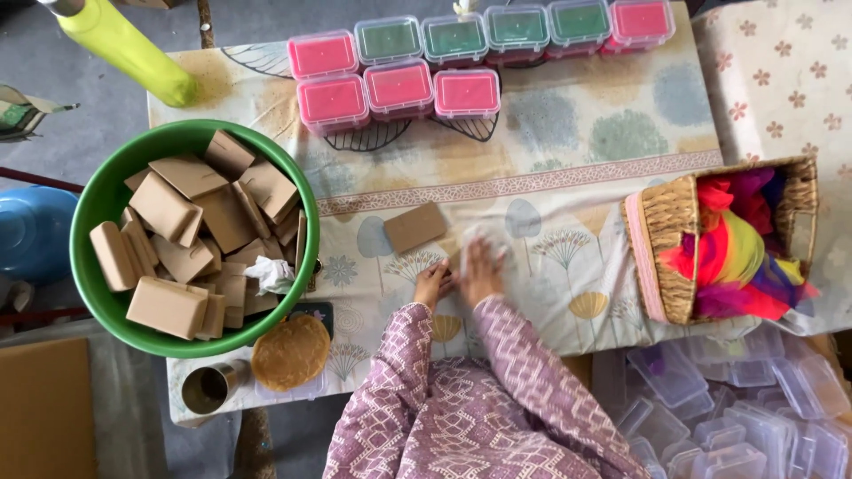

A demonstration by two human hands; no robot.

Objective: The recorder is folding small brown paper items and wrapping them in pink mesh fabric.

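Green plastic bowl (pixel 89 232) at the table's left edge brims with tan soap bars — one loose tan bar (pixel 414 227) mid-table. Left hand (pixel 432 284) curled, right hand (pixel 480 269) flat, pressing white cloth (pixel 482 239); wicker basket (pixel 666 253) of bright fabric right.

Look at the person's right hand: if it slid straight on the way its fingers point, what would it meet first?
Probably bare tablecloth first, then the pink-lidded box; the right hand is blurred.
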